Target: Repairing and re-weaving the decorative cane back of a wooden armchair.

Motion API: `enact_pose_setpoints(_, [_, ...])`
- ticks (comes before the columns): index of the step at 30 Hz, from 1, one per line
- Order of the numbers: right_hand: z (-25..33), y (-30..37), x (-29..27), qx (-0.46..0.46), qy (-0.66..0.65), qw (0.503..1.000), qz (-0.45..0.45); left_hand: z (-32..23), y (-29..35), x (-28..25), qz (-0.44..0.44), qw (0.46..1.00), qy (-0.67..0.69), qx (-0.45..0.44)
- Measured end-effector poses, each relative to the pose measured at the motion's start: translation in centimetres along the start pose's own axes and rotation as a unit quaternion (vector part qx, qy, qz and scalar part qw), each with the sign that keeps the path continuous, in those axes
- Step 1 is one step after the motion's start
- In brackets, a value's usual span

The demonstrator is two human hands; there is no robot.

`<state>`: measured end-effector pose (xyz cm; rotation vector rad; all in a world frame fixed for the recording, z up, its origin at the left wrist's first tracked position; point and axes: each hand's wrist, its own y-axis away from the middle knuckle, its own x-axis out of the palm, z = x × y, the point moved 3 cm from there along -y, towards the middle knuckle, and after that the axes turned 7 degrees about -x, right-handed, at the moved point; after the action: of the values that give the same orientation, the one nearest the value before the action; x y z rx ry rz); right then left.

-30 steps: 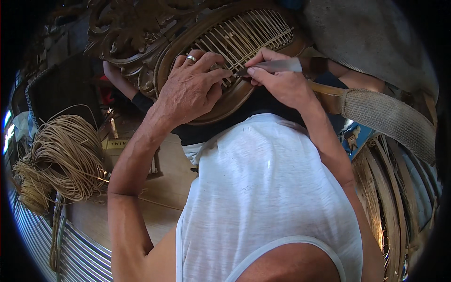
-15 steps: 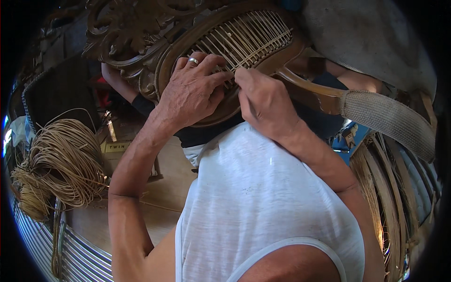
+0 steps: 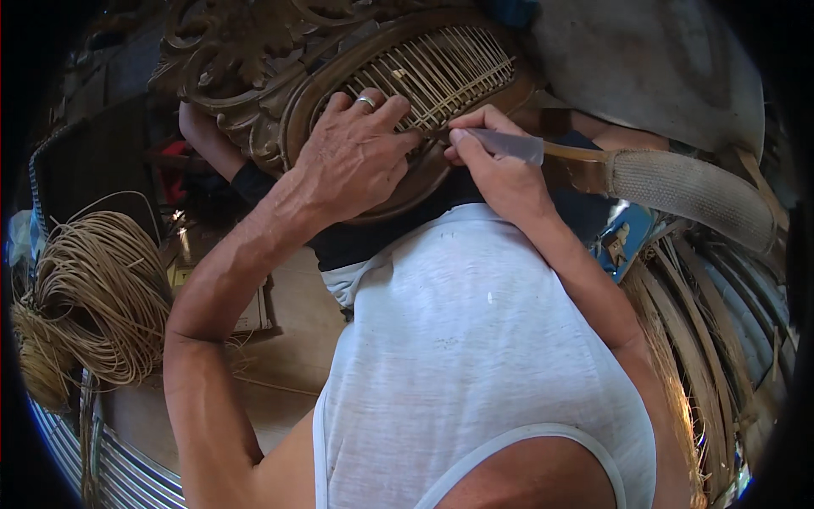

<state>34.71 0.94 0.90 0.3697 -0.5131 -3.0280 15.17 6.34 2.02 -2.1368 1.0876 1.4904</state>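
Observation:
A carved brown wooden chair frame point(image 3: 297, 110) holds an oval panel strung with cane strands point(image 3: 445, 64), with crossing strands woven along its near side. My left hand point(image 3: 356, 153), a ring on one finger, bends its fingers over the near left of the weave and presses on it; its fingertips are partly hidden. Just right of it, my right hand point(image 3: 504, 170) pinches a flat greyish tool point(image 3: 509, 145) between thumb and fingers. The tool's wide end sticks out to the right, and its other end is hidden near the panel's rim.
A big coil of cane point(image 3: 102, 293) hangs at the left. A curved chair arm with a woven wrap point(image 3: 687, 191) extends to the right, above a blue tray point(image 3: 623, 242). Long strips point(image 3: 691, 339) stand at the lower right. Another person's arm point(image 3: 208, 144) shows behind the frame.
My right hand has moved a little right and turned, so the flat tool in it now shows. My left hand stays on the weave; the whole view has shifted slightly.

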Motion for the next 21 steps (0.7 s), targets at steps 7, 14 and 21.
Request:
enact_pose_setpoints(7, [-1.2, -0.1, -0.3, 0.056, -0.064, 0.996, 0.033, 0.3, -0.1, -0.2, 0.029, 0.999, 0.005, -0.020])
enact_pose_setpoints(14, [-1.4, 0.6, -0.4, 0.009, 0.011, 0.998, 0.053, 0.2, 0.2, 0.0, 0.004, 0.999, 0.024, -0.021])
enact_pose_setpoints(21, [-2.1, 0.7, -0.4, -0.039, 0.005, 0.998, 0.045, 0.3, 0.3, 0.1, -0.002, 0.999, 0.028, -0.025])
